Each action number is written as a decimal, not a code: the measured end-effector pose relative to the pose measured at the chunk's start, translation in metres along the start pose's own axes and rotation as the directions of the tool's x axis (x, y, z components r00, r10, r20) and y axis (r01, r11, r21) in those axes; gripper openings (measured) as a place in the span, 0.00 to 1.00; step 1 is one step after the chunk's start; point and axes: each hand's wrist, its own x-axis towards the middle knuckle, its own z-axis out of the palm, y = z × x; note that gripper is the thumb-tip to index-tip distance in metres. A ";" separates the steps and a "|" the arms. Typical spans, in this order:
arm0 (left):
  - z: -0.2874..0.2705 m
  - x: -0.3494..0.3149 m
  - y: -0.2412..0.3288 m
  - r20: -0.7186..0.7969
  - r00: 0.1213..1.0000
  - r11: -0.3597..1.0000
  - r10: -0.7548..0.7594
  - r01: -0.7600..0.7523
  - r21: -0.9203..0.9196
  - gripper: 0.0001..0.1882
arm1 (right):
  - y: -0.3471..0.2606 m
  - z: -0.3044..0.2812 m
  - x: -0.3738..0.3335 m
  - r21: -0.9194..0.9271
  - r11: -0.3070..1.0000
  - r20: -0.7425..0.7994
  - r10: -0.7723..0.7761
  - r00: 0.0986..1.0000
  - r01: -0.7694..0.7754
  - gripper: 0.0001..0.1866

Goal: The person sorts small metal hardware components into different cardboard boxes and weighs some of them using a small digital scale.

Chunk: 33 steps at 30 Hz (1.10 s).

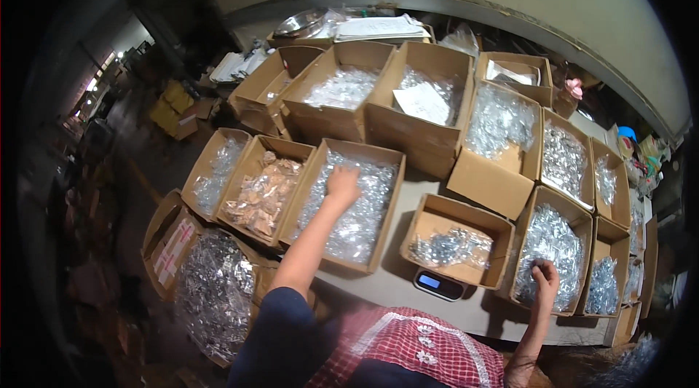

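My left hand point(344, 184) reaches into a long cardboard box of small clear plastic packets point(353, 231). Its fingers are curled down among the packets, and what they grip is hidden. At the right, my right hand point(545, 280) is at the near edge of a box of shiny metal pieces point(551, 236). Those fingers are bent together, and anything between them is too small to make out. Between my hands, a shallow cardboard box point(455, 212) sits tilted on a small digital scale point(439, 284), with a partial layer of silvery pieces point(451, 247) inside.
Packets with brownish contents point(263, 195) fill the box left of my left hand. Taller cardboard boxes point(411, 133) line the back of the white table point(408, 308). A big bag of silvery packets point(215, 293) stands at the lower left. More part-filled boxes point(603, 286) crowd the right side.
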 end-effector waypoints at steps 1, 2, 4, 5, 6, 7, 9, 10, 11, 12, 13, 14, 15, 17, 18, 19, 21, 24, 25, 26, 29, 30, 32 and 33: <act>0.001 0.005 -0.008 0.026 0.999 0.996 -0.024 0.027 -0.090 0.16 | 0.003 0.004 -0.005 -0.008 0.998 -0.032 -0.064 0.997 0.064 0.09; 0.003 0.010 -0.015 0.053 0.997 0.982 -0.047 0.056 -0.178 0.13 | 0.005 0.010 -0.010 -0.016 0.992 -0.062 -0.129 0.990 0.128 0.08; 0.000 0.013 -0.013 -0.093 0.995 0.917 -0.035 -0.004 -0.399 0.06 | 0.008 0.003 -0.016 -0.062 0.985 -0.120 -0.170 0.978 0.163 0.09; -0.002 0.012 -0.017 -0.093 0.995 0.911 -0.046 0.004 -0.412 0.06 | 0.013 0.005 -0.016 -0.017 0.984 -0.166 -0.179 0.970 0.179 0.09; -0.005 0.009 -0.020 -0.088 0.995 0.905 -0.053 0.011 -0.424 0.07 | 0.020 0.002 -0.015 0.025 0.981 -0.215 -0.182 0.959 0.192 0.10; -0.005 0.005 -0.029 -0.082 0.994 0.905 -0.066 0.025 -0.424 0.07 | 0.023 0.003 -0.015 0.013 0.980 -0.203 -0.194 0.960 0.200 0.10; -0.005 -0.002 -0.045 0.118 0.986 0.831 -0.115 0.161 -0.533 0.08 | 0.025 0.007 -0.012 -0.032 0.976 -0.201 -0.216 0.956 0.214 0.09; -0.003 -0.003 -0.048 0.118 0.985 0.827 -0.124 0.168 -0.536 0.08 | 0.028 0.006 -0.007 -0.030 0.975 -0.242 -0.220 0.945 0.219 0.09; -0.001 -0.004 -0.048 0.072 0.997 0.862 -0.040 0.071 -0.502 0.09 | 0.036 -0.005 -0.002 -0.037 0.986 -0.231 -0.169 0.958 0.165 0.10; 0.000 -0.006 -0.053 0.028 0.999 0.892 0.028 -0.013 -0.452 0.10 | 0.037 0.006 -0.002 -0.015 0.978 -0.243 -0.205 0.948 0.208 0.09; 0.003 -0.006 -0.053 0.034 0.995 0.937 0.097 -0.079 -0.341 0.14 | 0.035 0.004 0.000 -0.074 0.980 -0.202 -0.196 0.959 0.185 0.09; 0.008 -0.005 -0.050 0.052 0.986 0.963 0.161 -0.145 -0.226 0.17 | 0.037 -0.004 0.003 -0.135 0.977 -0.161 -0.187 0.969 0.166 0.09; 0.006 0.000 -0.039 0.116 0.980 0.978 0.162 -0.144 -0.152 0.22 | 0.042 -0.009 0.002 -0.207 0.949 -0.164 -0.273 0.948 0.238 0.10; 0.011 0.003 -0.018 0.131 0.984 0.993 0.122 -0.120 -0.025 0.27 | 0.060 -0.022 0.004 -0.239 0.932 -0.166 -0.315 0.935 0.271 0.12; 0.021 0.002 -0.012 0.078 0.993 0.995 0.093 -0.095 0.020 0.28 | 0.061 -0.025 0.007 -0.212 0.949 -0.171 -0.272 0.947 0.234 0.12; 0.023 0.000 -0.010 -0.002 0.992 0.992 0.123 -0.123 0.025 0.28 | 0.068 -0.033 0.007 -0.295 0.928 -0.237 -0.303 0.923 0.229 0.12; 0.020 -0.009 -0.018 -0.129 0.974 0.983 0.186 -0.186 0.013 0.23 | 0.081 -0.045 0.012 -0.392 0.900 -0.306 -0.324 0.895 0.191 0.12; 0.017 -0.009 -0.031 -0.073 0.941 0.927 0.329 -0.337 -0.165 0.20 | 0.085 -0.047 0.012 -0.408 0.893 -0.275 -0.318 0.907 0.189 0.12; 0.016 -0.012 -0.037 -0.072 0.946 0.931 0.317 -0.325 -0.165 0.20 | 0.085 -0.042 0.016 -0.410 0.891 -0.250 -0.316 0.915 0.196 0.12; 0.016 -0.014 -0.042 -0.074 0.944 0.925 0.322 -0.331 -0.186 0.19 | 0.083 -0.037 0.018 -0.406 0.891 -0.230 -0.315 0.921 0.204 0.12; 0.005 -0.008 -0.033 -0.150 0.921 0.862 0.360 -0.390 -0.323 0.12 | 0.084 -0.049 0.013 -0.397 0.890 -0.205 -0.326 0.923 0.226 0.13; -0.003 -0.008 -0.031 -0.153 0.916 0.856 0.372 -0.402 -0.324 0.12 | 0.085 -0.055 0.013 -0.399 0.885 -0.182 -0.334 0.925 0.241 0.13; -0.014 -0.003 -0.027 -0.016 1.000 0.745 0.025 -0.029 -0.666 0.08 | 0.086 -0.061 0.009 -0.393 0.880 -0.165 -0.351 0.922 0.265 0.13; -0.024 -0.010 -0.044 0.034 0.998 0.485 -0.060 0.059 -0.873 0.04 | 0.080 -0.032 0.013 -0.389 0.882 -0.173 -0.353 0.920 0.265 0.13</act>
